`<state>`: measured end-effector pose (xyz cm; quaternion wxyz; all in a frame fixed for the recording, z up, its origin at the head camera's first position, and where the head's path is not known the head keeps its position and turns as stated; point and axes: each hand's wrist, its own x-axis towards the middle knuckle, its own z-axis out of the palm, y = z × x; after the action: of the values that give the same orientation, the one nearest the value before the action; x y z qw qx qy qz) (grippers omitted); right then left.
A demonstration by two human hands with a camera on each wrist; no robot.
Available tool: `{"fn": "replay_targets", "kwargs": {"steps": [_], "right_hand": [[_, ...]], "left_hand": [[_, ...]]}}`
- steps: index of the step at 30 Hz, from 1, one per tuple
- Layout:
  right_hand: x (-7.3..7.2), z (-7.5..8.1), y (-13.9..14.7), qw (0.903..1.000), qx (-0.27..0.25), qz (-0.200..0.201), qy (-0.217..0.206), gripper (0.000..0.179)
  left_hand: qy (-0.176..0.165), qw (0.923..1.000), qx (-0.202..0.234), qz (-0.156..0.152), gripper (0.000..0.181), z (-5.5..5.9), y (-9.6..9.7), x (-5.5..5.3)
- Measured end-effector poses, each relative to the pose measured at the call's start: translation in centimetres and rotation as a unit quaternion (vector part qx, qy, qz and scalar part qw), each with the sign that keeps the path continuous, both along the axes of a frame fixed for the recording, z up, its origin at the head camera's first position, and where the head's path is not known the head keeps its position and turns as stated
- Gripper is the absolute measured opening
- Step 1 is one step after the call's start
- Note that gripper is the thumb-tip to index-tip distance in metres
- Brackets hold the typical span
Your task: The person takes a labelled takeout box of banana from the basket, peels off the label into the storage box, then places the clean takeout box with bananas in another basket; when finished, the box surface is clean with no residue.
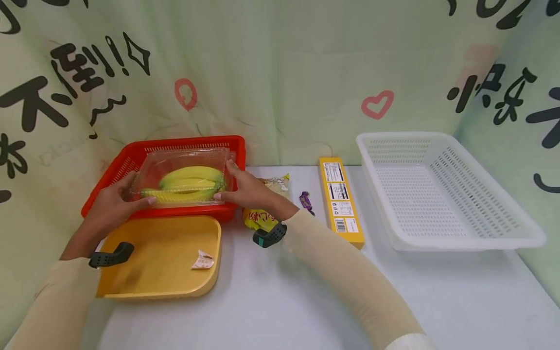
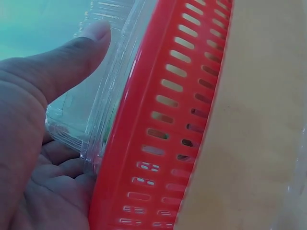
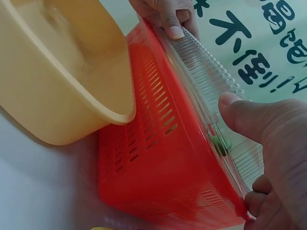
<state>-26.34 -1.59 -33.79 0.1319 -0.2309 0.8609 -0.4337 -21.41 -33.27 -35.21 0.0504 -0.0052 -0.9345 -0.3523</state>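
Observation:
A clear plastic clamshell box [image 1: 188, 156] with yellow bananas [image 1: 190, 176] inside sits at the mouth of the red basket [image 1: 239, 146]. My left hand [image 1: 113, 201] grips the box at its left end, thumb on top and fingers low at its edge, as the left wrist view shows. At the opposite end my right hand [image 1: 251, 190] holds the box, its thumb [image 3: 231, 101] on the lid side and its other fingers curled by the basket rim. How far the box reaches down into the basket is hidden.
In front of the basket stands a yellow bin [image 1: 162, 253] with a small pinkish-white packet [image 1: 203, 260] in it. Rightward lie a yellow snack bag [image 1: 259, 219], partly behind the right arm, a purple-wrapped candy [image 1: 305, 200], a long yellow box [image 1: 340, 199] and a white basket [image 1: 407, 194].

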Motion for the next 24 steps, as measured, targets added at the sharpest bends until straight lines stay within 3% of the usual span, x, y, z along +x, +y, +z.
{"fn": "replay_targets", "kwargs": {"steps": [2,3,10,18,24], "right_hand": [[0.0,0.0,0.0,1.0000,0.002,-0.001,0.003,0.100],[-0.1,0.1,-0.1,1.0000,0.002,-0.002,0.003,0.099],[-0.2,0.4,-0.3,0.9993,0.019,0.014,0.029,0.092],[-0.2,0.4,-0.2,0.9993,0.027,0.016,0.020,0.090],[-0.2,0.2,-0.2,0.9987,0.032,0.022,0.034,0.086]], "left_hand": [[0.003,1.0000,0.000,-0.001,0.096,0.2,0.1,0.1],[-0.006,1.0000,0.003,-0.003,0.095,1.4,1.1,0.8],[-0.021,0.9998,-0.006,0.000,0.098,1.8,1.1,0.5],[-0.043,0.9989,-0.018,0.006,0.100,1.7,1.1,0.3],[-0.041,0.9984,-0.040,0.002,0.100,1.8,1.3,0.2]]}}
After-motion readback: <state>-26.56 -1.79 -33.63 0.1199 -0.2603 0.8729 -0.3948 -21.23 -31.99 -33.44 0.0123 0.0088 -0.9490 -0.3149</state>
